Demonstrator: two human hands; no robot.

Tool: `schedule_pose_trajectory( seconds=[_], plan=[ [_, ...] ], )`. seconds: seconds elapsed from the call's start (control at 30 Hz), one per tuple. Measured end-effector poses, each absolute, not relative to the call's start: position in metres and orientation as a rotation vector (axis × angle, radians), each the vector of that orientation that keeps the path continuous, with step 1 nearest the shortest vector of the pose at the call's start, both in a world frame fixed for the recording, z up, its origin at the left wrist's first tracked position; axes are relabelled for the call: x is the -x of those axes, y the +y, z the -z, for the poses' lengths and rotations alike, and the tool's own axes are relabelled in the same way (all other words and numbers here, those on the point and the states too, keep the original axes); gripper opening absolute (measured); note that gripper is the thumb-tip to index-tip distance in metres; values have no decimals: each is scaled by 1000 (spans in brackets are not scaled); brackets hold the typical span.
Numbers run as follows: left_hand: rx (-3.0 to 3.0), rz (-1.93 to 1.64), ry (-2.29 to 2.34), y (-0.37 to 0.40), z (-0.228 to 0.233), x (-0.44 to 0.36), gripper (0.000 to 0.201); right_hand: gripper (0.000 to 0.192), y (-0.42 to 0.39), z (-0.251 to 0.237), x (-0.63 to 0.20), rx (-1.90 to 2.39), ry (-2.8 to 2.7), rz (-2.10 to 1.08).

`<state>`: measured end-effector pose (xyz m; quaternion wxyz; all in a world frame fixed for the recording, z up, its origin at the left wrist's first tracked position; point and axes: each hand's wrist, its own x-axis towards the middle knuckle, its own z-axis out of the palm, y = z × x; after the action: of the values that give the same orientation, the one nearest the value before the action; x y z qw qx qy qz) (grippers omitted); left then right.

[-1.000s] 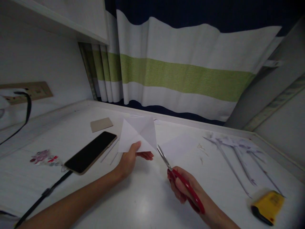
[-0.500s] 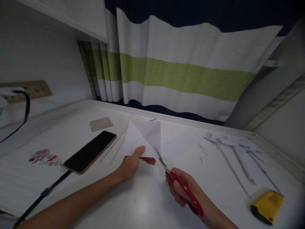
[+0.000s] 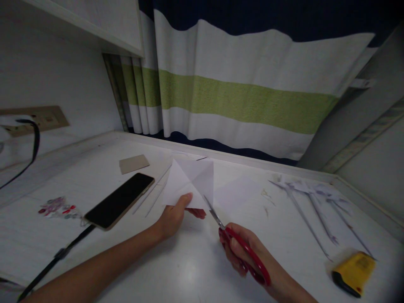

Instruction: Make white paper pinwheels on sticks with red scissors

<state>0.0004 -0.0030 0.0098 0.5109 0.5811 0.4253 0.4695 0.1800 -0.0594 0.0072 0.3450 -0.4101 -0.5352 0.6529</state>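
Two hands: both gripping
Left hand [image 3: 172,216]: pinches folded paper [image 3: 191,183]
Right hand [image 3: 243,252]: clasps red scissors [image 3: 235,237], blades at paper's right edge

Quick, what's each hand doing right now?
Left hand: closed, pinching the folded white paper by its lower edge.
Right hand: closed around the red-handled scissors, blades at the paper.

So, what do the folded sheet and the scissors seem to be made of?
The folded sheet in the left hand looks like thin white matte paper: sharp creases cross it. The scissors in the right hand seem to have grey metal blades with a dull shine and glossy red handles, probably plastic.
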Motion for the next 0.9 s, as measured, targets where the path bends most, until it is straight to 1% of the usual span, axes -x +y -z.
schedule_pose_trajectory(
  seconds=[0.13, 0.4, 0.6, 0.9],
  plan=[
    [-1442, -1115, 1031, -3, -12, 0, 47, 43, -60, -10, -179, 1045, -1419, -1686],
    [-1504, -1110, 1020, -2, -14, 1, 49, 36, -60, 0, -185, 1060, -1420, -1711],
    [-1529, -1130, 1003, -3, -15, 1, 48, 42, -59, -2, -184, 1053, -1453, -1708],
    [-1581, -1112, 1015, -4, -15, 3, 50, 36, -59, 9, -188, 1018, -1426, -1754]
  ],
)
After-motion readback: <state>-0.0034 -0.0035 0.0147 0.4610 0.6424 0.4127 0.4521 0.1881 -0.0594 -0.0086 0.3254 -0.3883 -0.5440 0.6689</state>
